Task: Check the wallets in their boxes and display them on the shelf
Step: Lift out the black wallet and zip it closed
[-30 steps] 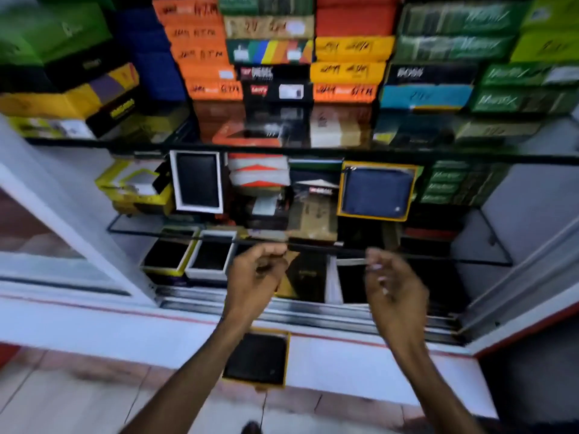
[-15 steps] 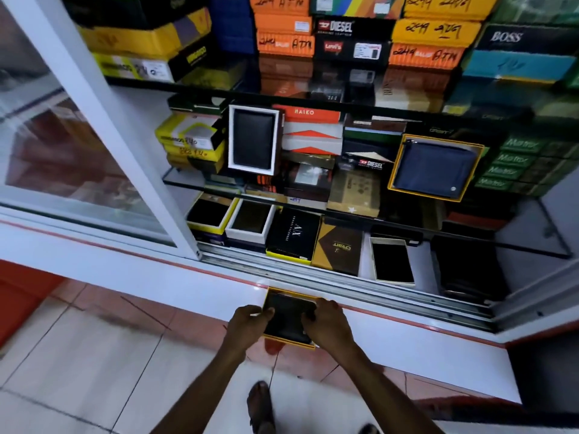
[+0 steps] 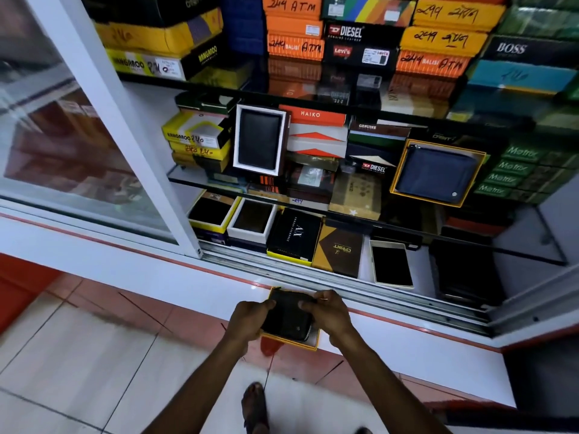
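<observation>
Both hands have come down from the glass shelf to the white ledge below the cabinet. The left hand (image 3: 250, 317) and the right hand (image 3: 329, 313) are now clamped on the black leather wallet (image 3: 288, 317), lifting it out of its shallow yellow-edged box (image 3: 289, 341), so the check is probably beginning. Beyond the hands, the bottom shelf (image 3: 365, 261) of the white cabinet holds open boxes. Under the hands is a floor of pale and red tiles (image 3: 78, 355).
</observation>
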`<state>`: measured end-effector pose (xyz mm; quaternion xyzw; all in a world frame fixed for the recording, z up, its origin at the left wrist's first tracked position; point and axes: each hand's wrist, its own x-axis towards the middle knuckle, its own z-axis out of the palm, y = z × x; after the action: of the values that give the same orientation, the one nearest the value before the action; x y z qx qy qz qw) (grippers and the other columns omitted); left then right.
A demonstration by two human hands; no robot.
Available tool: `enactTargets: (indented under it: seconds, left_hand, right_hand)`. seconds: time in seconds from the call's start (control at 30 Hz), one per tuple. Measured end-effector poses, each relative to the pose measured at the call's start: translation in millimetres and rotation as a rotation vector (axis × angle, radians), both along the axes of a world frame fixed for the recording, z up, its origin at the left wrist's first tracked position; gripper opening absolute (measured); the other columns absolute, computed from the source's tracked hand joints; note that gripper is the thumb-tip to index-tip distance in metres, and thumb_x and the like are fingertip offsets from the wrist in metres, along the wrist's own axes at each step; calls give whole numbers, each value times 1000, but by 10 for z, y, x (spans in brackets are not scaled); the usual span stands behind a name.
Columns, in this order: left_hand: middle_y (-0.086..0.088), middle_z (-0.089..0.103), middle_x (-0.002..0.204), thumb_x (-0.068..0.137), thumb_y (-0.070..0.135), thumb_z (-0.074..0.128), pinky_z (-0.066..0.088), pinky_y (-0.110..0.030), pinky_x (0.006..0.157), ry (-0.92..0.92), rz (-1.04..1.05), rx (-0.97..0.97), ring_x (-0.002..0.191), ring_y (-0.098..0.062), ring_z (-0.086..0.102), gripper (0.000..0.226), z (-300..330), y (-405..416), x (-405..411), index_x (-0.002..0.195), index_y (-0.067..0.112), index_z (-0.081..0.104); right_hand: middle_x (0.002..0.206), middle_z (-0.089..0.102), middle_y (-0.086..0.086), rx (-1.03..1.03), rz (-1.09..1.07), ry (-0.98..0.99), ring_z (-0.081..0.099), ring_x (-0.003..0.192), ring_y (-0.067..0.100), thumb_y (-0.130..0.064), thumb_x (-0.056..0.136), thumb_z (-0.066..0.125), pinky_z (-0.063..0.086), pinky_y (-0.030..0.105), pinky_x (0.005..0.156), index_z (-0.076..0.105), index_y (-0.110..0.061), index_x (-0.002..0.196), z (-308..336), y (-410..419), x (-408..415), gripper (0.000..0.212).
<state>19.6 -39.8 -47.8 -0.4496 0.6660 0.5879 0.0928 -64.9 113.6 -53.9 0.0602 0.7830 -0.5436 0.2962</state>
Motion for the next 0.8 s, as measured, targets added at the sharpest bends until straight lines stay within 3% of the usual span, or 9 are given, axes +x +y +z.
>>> enactTargets:
  seconds: [0.13, 0.23, 0.33, 0.43, 0.5, 0.57, 0.7, 0.8]
  left_hand:
    - [-7, 69, 121, 96, 49, 49, 48, -41, 102, 91, -184, -224, 115, -26, 62, 45, 178, -32, -36, 112, 12, 68]
    - [-2, 69, 116, 95, 55, 47, 49, -38, 89, 128, -222, -102, 111, -23, 62, 45, 426, -7, -161, 111, 19, 67]
    - [-10, 73, 116, 96, 46, 51, 50, -37, 84, 222, -218, 53, 109, -26, 64, 40, 647, -7, -268, 114, 15, 70]
    - [-4, 76, 100, 98, 38, 52, 50, -32, 78, 304, -383, 99, 95, -17, 70, 33, 859, 13, -309, 102, 15, 74]
    - [-9, 77, 103, 99, 36, 51, 50, -26, 76, 315, -491, 91, 92, -12, 70, 34, 987, 64, -338, 105, 10, 73]
    - [-17, 74, 112, 100, 34, 51, 49, -25, 77, 331, -559, 79, 96, -14, 69, 38, 1093, 104, -366, 110, 3, 71]
    - [6, 78, 86, 100, 30, 50, 50, -12, 66, 341, -629, 87, 83, -2, 70, 30, 1279, 124, -381, 92, 15, 74]
    - [11, 76, 81, 100, 31, 49, 50, -13, 63, 321, -663, 71, 79, 1, 71, 30, 1349, 143, -382, 86, 21, 73]
  right_hand:
    - [89, 65, 8, -236, -19, -47, 63, 81, 22, -7, 83, 75, 48, 29, 61, 54, -15, 84, 282, 155, -20, 22]
    - [83, 69, 6, -320, 85, -13, 67, 75, 19, -20, 84, 76, 56, 32, 63, 57, -15, 83, 575, 325, -55, 20]
    - [78, 75, -3, -208, 187, 202, 73, 67, 12, -43, 89, 66, 62, 35, 70, 67, -17, 84, 837, 482, -172, 26]
    - [90, 75, -12, -168, 279, 507, 70, 83, 1, -42, 92, 62, 55, 26, 77, 72, -32, 100, 1082, 542, -364, 17]
    - [100, 75, -12, -200, 421, 499, 69, 91, 0, -50, 86, 66, 53, 24, 84, 68, -36, 116, 1232, 527, -452, 34]
    - [101, 77, -11, -151, 525, 482, 70, 92, -1, -58, 79, 69, 55, 24, 85, 67, -39, 119, 1334, 520, -504, 43]
    - [81, 77, -5, -136, 534, 562, 66, 71, 1, -26, 87, 70, 51, 21, 66, 77, -29, 106, 1388, 625, -614, 20]
    - [74, 74, -8, -104, 555, 635, 62, 64, -4, -15, 87, 67, 47, 16, 61, 78, -30, 103, 1406, 680, -634, 24]
